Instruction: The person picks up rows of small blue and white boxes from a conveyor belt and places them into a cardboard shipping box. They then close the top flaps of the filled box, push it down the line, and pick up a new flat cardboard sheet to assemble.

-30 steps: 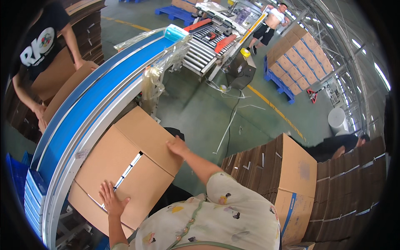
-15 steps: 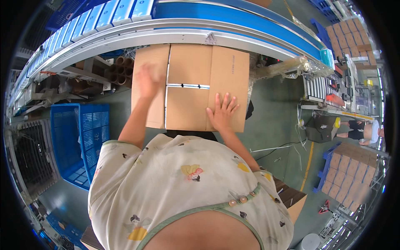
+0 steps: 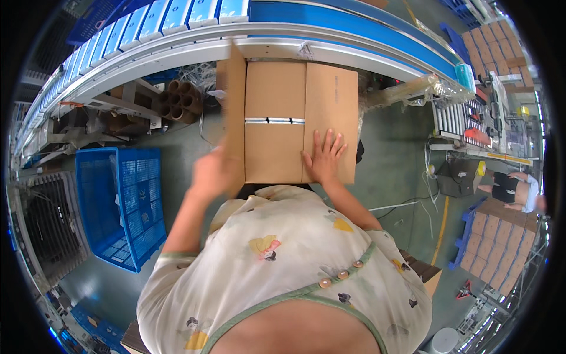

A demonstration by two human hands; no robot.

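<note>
A brown cardboard box (image 3: 275, 153) stands in front of me against the conveyor. Its two inner flaps lie folded down, with a narrow gap between them showing something white and dark. The left flap (image 3: 235, 112) stands up nearly on edge. At the outer side of this flap, close to its near end, is my left hand (image 3: 211, 174); motion smears its fingers, so its grip is unclear. My right hand (image 3: 325, 158) rests flat with spread fingers on the folded right flap (image 3: 331, 106).
White-and-blue cartons (image 3: 177, 16) line the blue conveyor belt (image 3: 330, 22) beyond the box. A blue crate (image 3: 138, 209) stands on the floor at left, near cardboard tubes (image 3: 180, 100). Stacked boxes (image 3: 495, 236), loose straps and another person (image 3: 512, 187) are at right.
The left flap has swung up from lying nearly flat. My left hand has moved from on top of it to its outer side, nearer me. The right hand stays on the right flap.
</note>
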